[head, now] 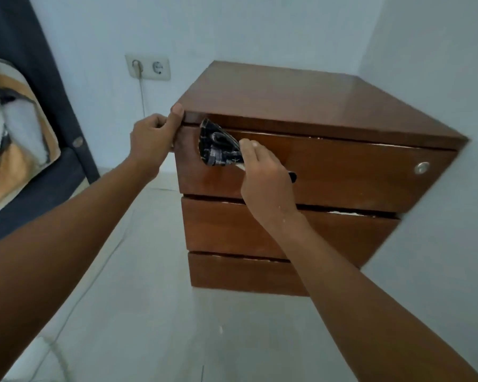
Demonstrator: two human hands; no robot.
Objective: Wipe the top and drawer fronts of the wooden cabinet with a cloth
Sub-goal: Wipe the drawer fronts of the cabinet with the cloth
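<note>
A brown wooden cabinet [301, 106] with three drawer fronts stands in the room's corner against the right wall. My right hand [265, 180] presses a dark checked cloth [218, 147] against the left part of the top drawer front [356, 175]. My left hand [155, 139] grips the cabinet's front left top corner, thumb on the top edge. A round silver lock [422, 168] sits at the right of the top drawer. The middle drawer front [226, 227] and bottom drawer front [238, 274] lie below, partly behind my right forearm.
A bed with a dark frame [47, 86] and a patterned pillow [14, 133] stands at the left. A double wall socket [148, 67] with a thin cable hanging down is behind the cabinet's left side. Pale floor tiles [163, 312] stretch in front.
</note>
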